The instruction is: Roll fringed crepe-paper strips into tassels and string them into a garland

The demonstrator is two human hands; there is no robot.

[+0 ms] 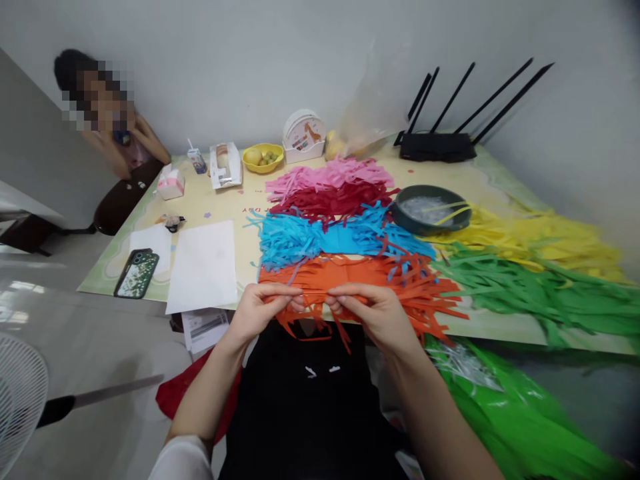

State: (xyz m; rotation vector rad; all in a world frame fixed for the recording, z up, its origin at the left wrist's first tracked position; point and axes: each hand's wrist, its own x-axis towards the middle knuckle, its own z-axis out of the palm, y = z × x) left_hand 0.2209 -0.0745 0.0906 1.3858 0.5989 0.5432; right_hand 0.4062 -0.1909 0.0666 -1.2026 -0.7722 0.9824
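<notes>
At the table's near edge lies a sheet of orange fringe (345, 273), its cut strips hanging over the edge. My left hand (263, 308) pinches a thin orange strip between thumb and forefinger. Facing it a short gap away, my right hand (374, 308) is closed in a pinch on the same orange material. The strip runs between both hands. Just beyond lies blue fringe (287, 237), then dark red fringe (330, 201) and pink fringe (340, 177). Yellow fringe (550, 237) and green fringe (550, 290) spread to the right.
A dark bowl (433, 228) with clear material inside stands by the yellow fringe. A black router (437, 147) is at the back right. White paper (203, 267) and a phone (137, 274) lie left. A person (127, 143) sits far left; a fan (20, 407) stands near left.
</notes>
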